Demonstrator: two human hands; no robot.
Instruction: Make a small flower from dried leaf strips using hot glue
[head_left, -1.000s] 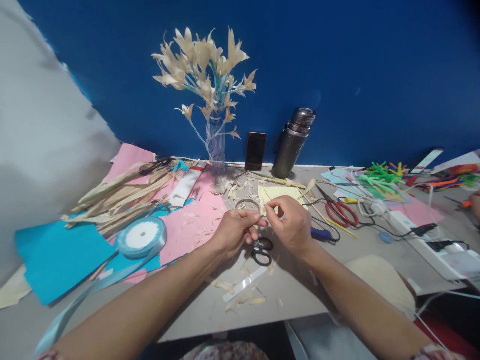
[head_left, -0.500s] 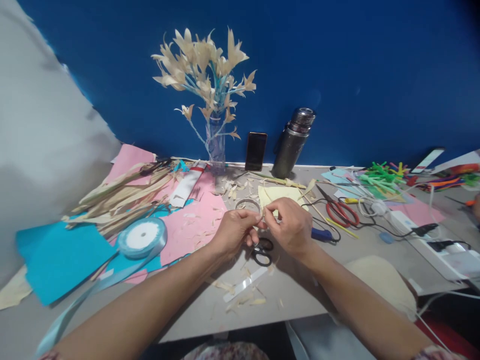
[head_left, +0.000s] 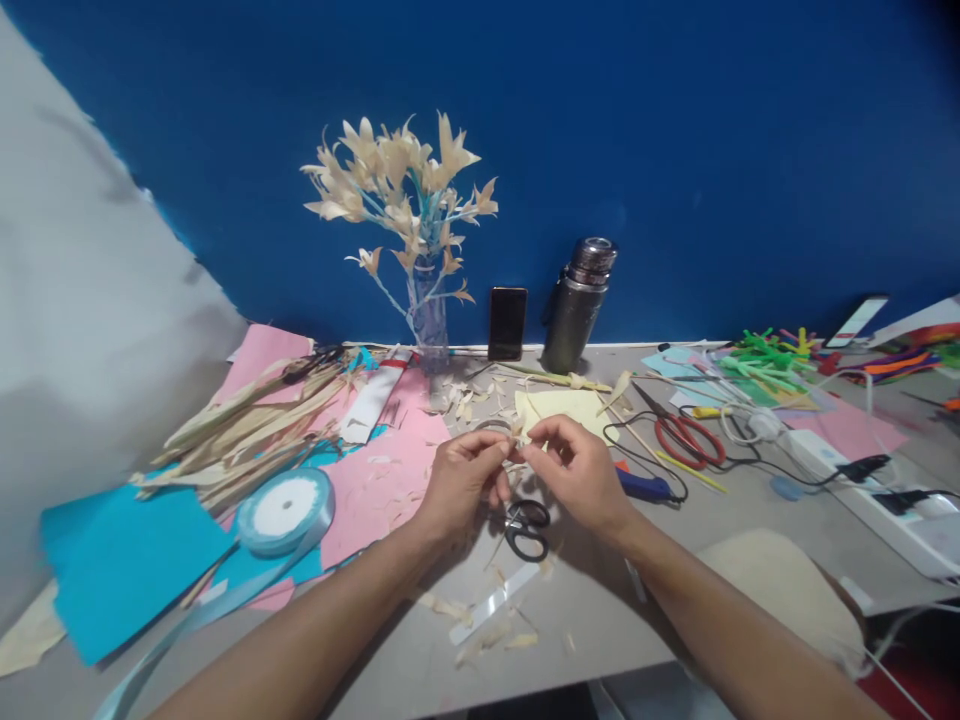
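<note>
Left hand (head_left: 459, 482) and right hand (head_left: 577, 473) meet, thumbs and fingers pinching a small pale piece (head_left: 517, 431). Black-handled scissors (head_left: 517, 525) lie nearby; pale flowers (head_left: 399, 160) stand behind.

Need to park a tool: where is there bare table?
Bare table lies between the blue-handled tool and cream rounded piece, and between the left forearm and white strip. Crowded: around the ribbon spool and red-handled scissors.

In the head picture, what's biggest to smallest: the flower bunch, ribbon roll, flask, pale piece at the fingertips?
Flower bunch
Ribbon roll and flask: too alike to rank; the roll's nearer
Pale piece, partly hidden
</note>
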